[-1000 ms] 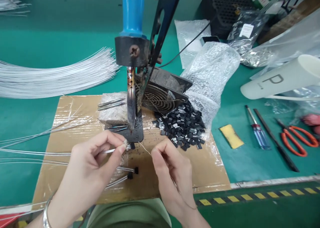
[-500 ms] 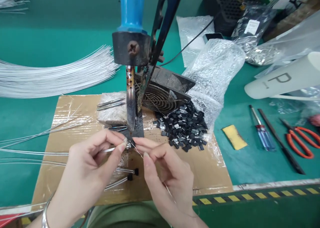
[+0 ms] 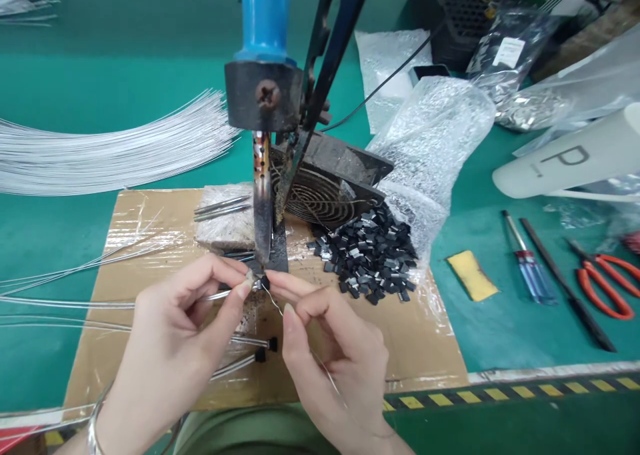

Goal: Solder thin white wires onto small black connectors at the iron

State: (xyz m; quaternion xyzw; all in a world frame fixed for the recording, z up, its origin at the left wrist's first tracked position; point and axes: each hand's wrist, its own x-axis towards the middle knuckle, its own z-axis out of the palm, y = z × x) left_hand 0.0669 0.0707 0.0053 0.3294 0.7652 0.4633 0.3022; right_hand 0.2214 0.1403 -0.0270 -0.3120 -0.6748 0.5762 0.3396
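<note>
My left hand (image 3: 180,338) pinches white wires (image 3: 100,304) close to their ends, between thumb and index finger. At those ends sits a small black connector (image 3: 262,283), directly under the tip of a blue-handled soldering iron (image 3: 262,222) clamped upright. Whether the tip touches the connector I cannot tell. Thin solder wire (image 3: 273,300) runs through the closed fingers of my right hand (image 3: 340,348) toward the connector, and my right fingertips meet the connector's right side. Two wires with black connectors (image 3: 260,354) on their ends lie below on the cardboard (image 3: 415,348).
A heap of black connectors (image 3: 373,255) lies beside a dark fan (image 3: 325,198). Left of the iron is a wrapped block (image 3: 225,225) with metal rods. A bundle of white wires (image 3: 110,152), a yellow sponge (image 3: 473,275), a screwdriver (image 3: 533,275) and orange-handled pliers (image 3: 603,285) surround the cardboard.
My right thumb has shifted slightly left along the solder wire, which bends a little differently. My left hand stays almost in place, and the view has moved very slightly.
</note>
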